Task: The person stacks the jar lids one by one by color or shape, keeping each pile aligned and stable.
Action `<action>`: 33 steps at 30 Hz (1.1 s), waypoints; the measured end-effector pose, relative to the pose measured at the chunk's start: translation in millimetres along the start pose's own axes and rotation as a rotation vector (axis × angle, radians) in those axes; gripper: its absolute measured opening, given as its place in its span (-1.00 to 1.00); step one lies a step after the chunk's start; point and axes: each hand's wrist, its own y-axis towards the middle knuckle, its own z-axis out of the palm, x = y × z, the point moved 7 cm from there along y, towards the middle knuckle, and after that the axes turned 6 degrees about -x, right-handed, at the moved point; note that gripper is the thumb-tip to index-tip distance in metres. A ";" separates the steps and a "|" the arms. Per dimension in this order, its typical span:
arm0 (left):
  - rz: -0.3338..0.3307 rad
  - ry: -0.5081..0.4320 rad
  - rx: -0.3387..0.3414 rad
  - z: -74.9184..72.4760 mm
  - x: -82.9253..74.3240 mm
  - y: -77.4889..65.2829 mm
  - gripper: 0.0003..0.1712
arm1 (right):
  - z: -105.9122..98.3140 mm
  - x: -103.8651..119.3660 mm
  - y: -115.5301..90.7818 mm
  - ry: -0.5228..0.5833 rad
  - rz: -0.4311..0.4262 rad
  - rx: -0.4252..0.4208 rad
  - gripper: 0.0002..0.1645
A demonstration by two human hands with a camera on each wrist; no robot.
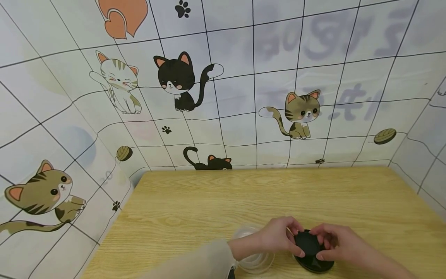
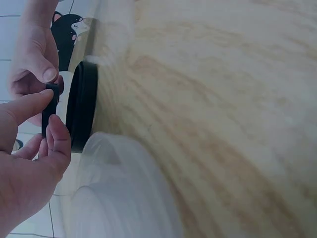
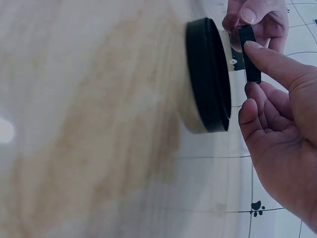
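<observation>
Both hands hold a small flat black disc point(image 1: 307, 243) between them, pinching its rim from opposite sides. The left hand point(image 1: 278, 235) has its thumb and fingers on the disc's left edge; the right hand point(image 1: 343, 245) grips the right edge. Seen edge-on in the right wrist view, the disc point(image 3: 250, 57) is thin and stands apart from a larger round black lid point(image 3: 202, 74) with a raised rim. That lid point(image 1: 315, 266) lies on the table right under the hands, partly covered by the disc in the head view. Beneath the left forearm, a clear round plastic container point(image 1: 256, 263) is partly hidden.
The wooden table point(image 1: 216, 201) carries these things near its front right. Cat-patterned cloth walls point(image 1: 240, 97) with a dark grid rise behind it and at both sides. In the left wrist view, the clear container point(image 2: 124, 193) stands close beside the black lid.
</observation>
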 end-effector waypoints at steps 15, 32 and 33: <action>0.025 0.110 0.017 11.2 7.8 -0.1 -0.48 | 7.2 -6.3 -4.9 -0.021 0.072 0.034 -0.53; 0.047 0.281 -0.018 8.4 6.6 4.4 -0.49 | 10.6 -2.8 -3.5 -0.109 -0.018 0.005 -0.51; 0.049 0.282 -0.019 8.4 6.2 4.4 -0.49 | 10.8 -2.9 -3.5 -0.115 -0.020 0.003 -0.51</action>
